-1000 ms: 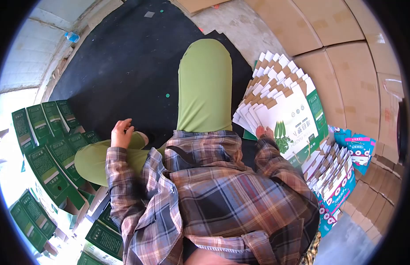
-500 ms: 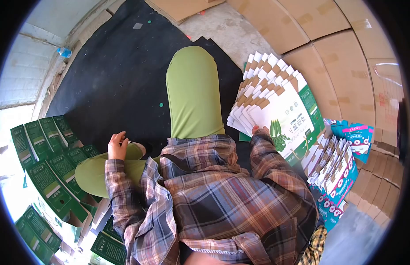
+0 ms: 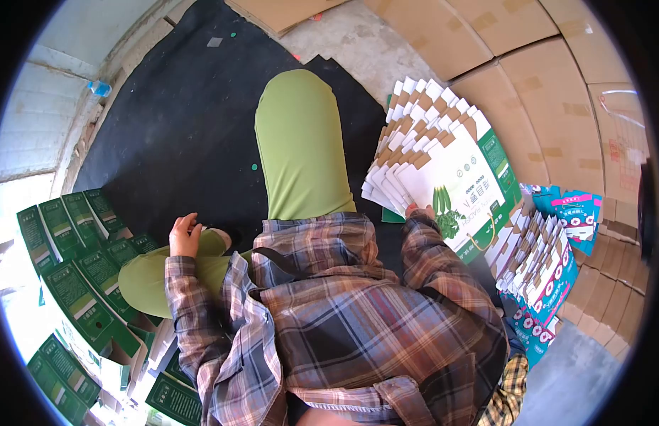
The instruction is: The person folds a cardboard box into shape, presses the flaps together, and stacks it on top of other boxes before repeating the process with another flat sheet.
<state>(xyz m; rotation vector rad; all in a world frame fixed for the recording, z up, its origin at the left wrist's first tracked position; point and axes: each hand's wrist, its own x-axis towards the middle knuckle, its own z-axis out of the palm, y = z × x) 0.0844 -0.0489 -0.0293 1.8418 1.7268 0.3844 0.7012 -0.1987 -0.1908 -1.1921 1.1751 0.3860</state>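
My left hand [image 3: 184, 236] is raised over my bent left leg, fingers loosely curled and apart, holding nothing. On the other side, my right hand [image 3: 420, 211] is at the near edge of a fanned stack of flat white and green cartons [image 3: 443, 181], printed with green vegetables. Its fingertips touch the top carton, and the fingers are partly hidden by the sleeve and carton. A thin cord handle [image 3: 483, 245] shows on the top carton.
Folded green boxes [image 3: 88, 305] stand in rows at the left. Blue and white cartons [image 3: 532, 263] lie at the right beside large brown boxes [image 3: 557, 113]. A black mat [image 3: 180, 135] covers the floor ahead. A yellow checked sleeve [image 3: 510, 390] shows at the lower right.
The view has shifted slightly, moving the knee and mat a little left in the frame. Both hands keep nearly the same pose.
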